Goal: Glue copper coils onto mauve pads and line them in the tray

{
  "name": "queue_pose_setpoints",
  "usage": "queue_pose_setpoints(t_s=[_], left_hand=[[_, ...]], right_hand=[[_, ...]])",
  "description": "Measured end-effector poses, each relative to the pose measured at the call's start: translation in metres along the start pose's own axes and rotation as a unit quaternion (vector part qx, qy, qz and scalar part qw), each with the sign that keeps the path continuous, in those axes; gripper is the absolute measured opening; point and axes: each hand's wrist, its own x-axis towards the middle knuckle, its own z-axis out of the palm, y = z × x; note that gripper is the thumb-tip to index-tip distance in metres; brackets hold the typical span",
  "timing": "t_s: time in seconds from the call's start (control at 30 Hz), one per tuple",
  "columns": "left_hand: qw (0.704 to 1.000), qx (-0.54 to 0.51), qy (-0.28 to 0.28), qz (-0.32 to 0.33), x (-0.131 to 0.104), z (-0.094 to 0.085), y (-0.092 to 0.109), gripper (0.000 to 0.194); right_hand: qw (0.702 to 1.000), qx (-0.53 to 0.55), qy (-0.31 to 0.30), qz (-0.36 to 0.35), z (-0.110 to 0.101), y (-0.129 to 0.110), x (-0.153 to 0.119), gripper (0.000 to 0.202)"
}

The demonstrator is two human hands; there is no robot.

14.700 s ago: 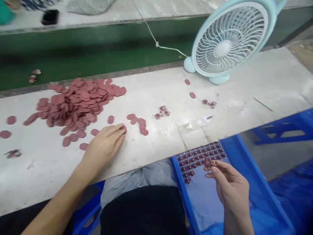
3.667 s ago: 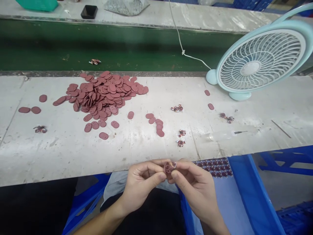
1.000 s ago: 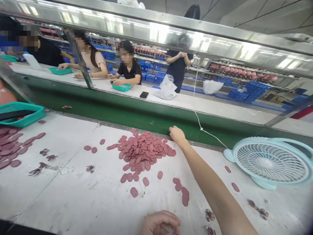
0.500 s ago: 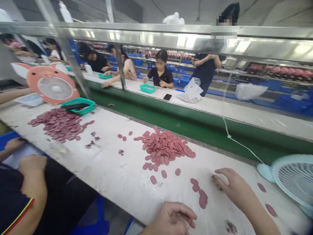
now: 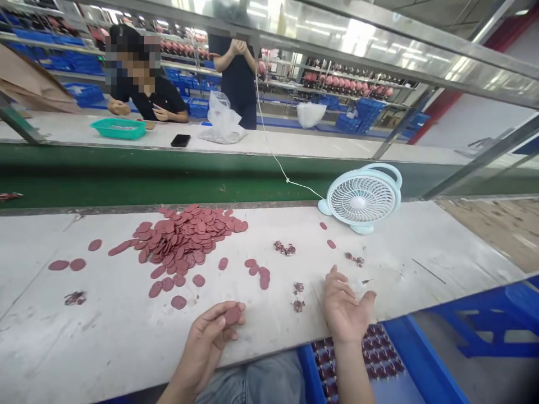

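- Left hand (image 5: 206, 339): a red disc (image 5: 232, 316) is pinched between thumb and fingers, clear of the counter (image 5: 46, 331).
- The disc is held at the fingertips, on the side facing the right hand (image 5: 347, 314); its broad face is turned to the viewer. Edge partly covered by fingers, so its long axis cannot be told surely.
- Right hand: palm turned up, fingers parted and loosely curled, nothing seen held. From the disc it is set well apart, to the right.
- Between the hands, two dark clusters, a far one (image 5: 298, 288) and a near one (image 5: 298, 306), are left on the counter, apart from both hands. Nearer to the right fingers than to the left.
- Beside the right thumb, a dark needle tip (image 5: 368, 281) is seen; what it belongs to cannot be made out.
- Below the right wrist, a blue bin (image 5: 427, 359) is placed, rows of dark pieces (image 5: 382, 352) laid inside.
- Beyond the left fingers, a pile of discs (image 5: 185, 235) is heaped.
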Motion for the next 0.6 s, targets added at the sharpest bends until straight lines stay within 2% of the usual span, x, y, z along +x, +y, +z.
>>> queue_pose_setpoints(t_s=[0.1,0.2,0.23,0.33,0.37,0.4,0.5,0.53,0.6], left_hand=[[1.000,-0.004,-0.004,-0.026,-0.008,0.003,-0.001,0.027],[0.999,-0.024,-0.009,-0.048,-0.016,0.007,-0.006,0.025],[0.998,-0.033,-0.008,-0.057,-0.018,0.009,-0.009,0.025],[0.994,-0.054,-0.023,-0.093,-0.024,0.017,-0.017,0.023],[0.992,-0.059,-0.033,-0.105,-0.025,0.020,-0.020,0.023],[0.990,-0.065,-0.044,-0.116,-0.026,0.023,-0.023,0.022],[0.984,-0.087,-0.075,-0.136,-0.029,0.031,-0.030,0.020],[0.982,-0.094,-0.083,-0.141,-0.030,0.033,-0.031,0.020],[0.979,-0.108,-0.096,-0.147,-0.032,0.034,-0.033,0.019]], right_hand=[[1.000,-0.017,0.019,-0.014,-0.003,-0.012,0.010,0.048],[0.997,-0.052,0.057,-0.021,0.004,-0.007,0.011,0.019],[0.995,-0.066,0.072,-0.021,0.008,0.000,0.008,0.019],[0.983,-0.138,0.122,-0.020,0.022,0.036,-0.011,0.035],[0.970,-0.196,0.141,-0.023,0.027,0.050,-0.019,0.040],[0.945,-0.284,0.157,-0.026,0.031,0.064,-0.028,0.044],[0.838,-0.520,0.164,-0.006,0.040,0.098,-0.052,0.044],[0.814,-0.558,0.162,0.002,0.041,0.106,-0.058,0.044],[0.788,-0.592,0.170,-0.002,0.041,0.115,-0.065,0.044]])
